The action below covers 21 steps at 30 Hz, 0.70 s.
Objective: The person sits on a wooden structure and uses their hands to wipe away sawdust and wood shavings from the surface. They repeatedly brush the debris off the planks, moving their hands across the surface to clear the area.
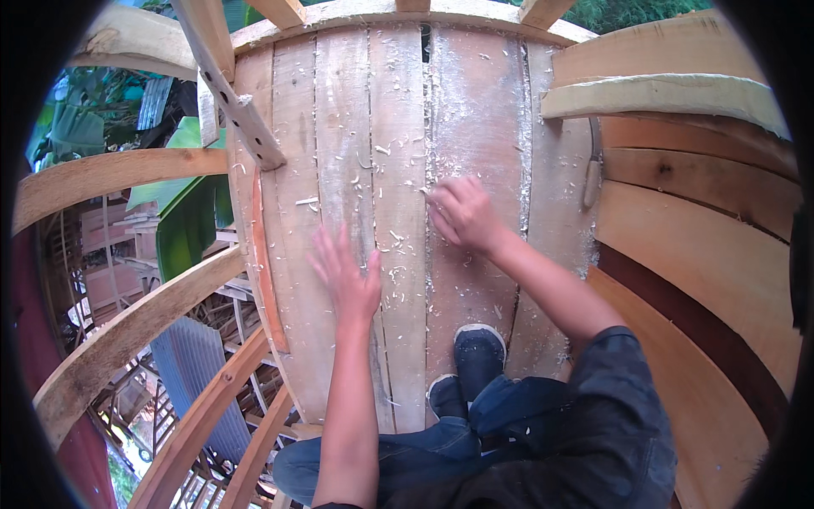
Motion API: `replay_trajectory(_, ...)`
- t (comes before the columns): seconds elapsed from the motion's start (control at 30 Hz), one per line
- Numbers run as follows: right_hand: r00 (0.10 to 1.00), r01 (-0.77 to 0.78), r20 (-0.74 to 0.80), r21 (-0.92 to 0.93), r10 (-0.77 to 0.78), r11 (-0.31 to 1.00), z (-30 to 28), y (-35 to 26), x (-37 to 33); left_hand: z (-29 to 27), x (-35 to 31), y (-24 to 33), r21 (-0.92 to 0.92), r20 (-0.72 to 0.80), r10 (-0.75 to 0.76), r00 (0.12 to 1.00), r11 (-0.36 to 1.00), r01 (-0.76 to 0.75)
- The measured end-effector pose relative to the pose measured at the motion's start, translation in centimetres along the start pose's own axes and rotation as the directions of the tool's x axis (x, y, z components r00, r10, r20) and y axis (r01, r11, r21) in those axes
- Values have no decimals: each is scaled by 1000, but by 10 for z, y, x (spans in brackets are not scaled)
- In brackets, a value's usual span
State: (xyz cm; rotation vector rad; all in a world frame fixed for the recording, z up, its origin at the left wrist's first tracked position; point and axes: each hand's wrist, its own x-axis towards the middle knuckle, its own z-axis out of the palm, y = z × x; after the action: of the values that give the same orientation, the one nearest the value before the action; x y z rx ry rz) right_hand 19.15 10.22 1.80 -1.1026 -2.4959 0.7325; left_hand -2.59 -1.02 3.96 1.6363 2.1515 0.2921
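Planks [398, 180] underlie left hand [348, 276] and right hand [464, 215], whose hold looks unclear.

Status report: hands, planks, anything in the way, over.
Left hand open, fingers spread over planks. Right hand curled, grip unclear. Wood shavings scattered across planks.

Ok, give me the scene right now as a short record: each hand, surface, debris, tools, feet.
left hand: fingers spread over the planks; contact unclear
right hand: fingers curled near a seam; grip on anything unclear
surface: wooden planks, side by side
debris: pale shavings, scattered
tool: wooden-handled blade, lying at the right
feet: dark shoes on the planks
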Motion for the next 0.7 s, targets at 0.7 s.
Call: replay_trajectory(0.7,999,-27,-32,-28,26,999,-14,20,73,7,-52,-49,62,485,-187,854,982,180)
